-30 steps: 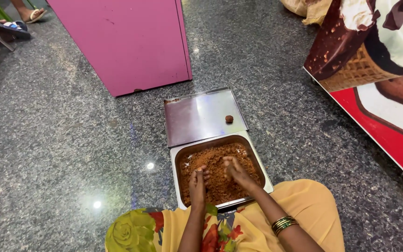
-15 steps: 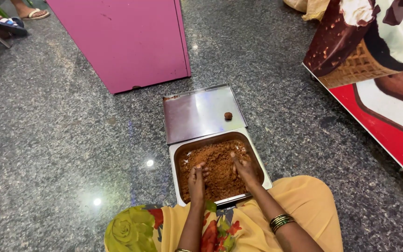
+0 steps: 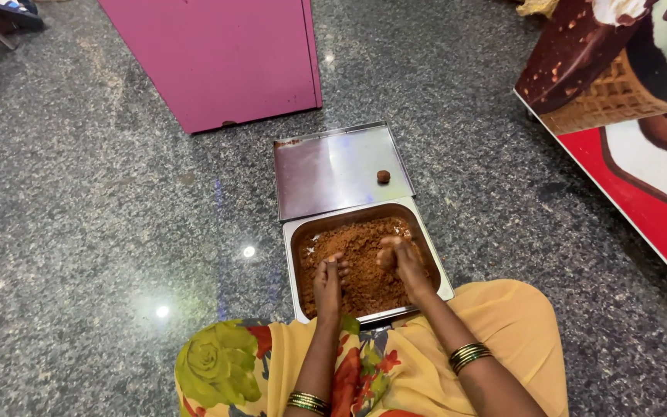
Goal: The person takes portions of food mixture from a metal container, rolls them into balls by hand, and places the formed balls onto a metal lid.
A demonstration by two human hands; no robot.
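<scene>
A steel pan [image 3: 435, 260] sits on the floor in front of my lap, filled with a brown crumbly mixture [image 3: 360, 243]. My left hand [image 3: 328, 284] rests in the mixture at the pan's near left, fingers curled around a bit of it. My right hand [image 3: 404, 262] is over the mixture on the right, fingers bent and gathering some of it. Just beyond the pan lies a flat steel lid [image 3: 333, 166], with one small brown ball [image 3: 383, 177] near its right edge.
A pink cabinet [image 3: 218, 54] stands on the speckled granite floor [image 3: 102, 201] beyond the lid. A large ice-cream poster board [image 3: 642, 116] leans at the right. Someone's sandalled foot [image 3: 1, 11] shows at the top left. My yellow floral clothing [image 3: 380, 371] covers my knees.
My right hand has pulled back from the pan's far right toward the middle, curling over some mixture. The left hand has barely moved. The view has tilted slightly downward.
</scene>
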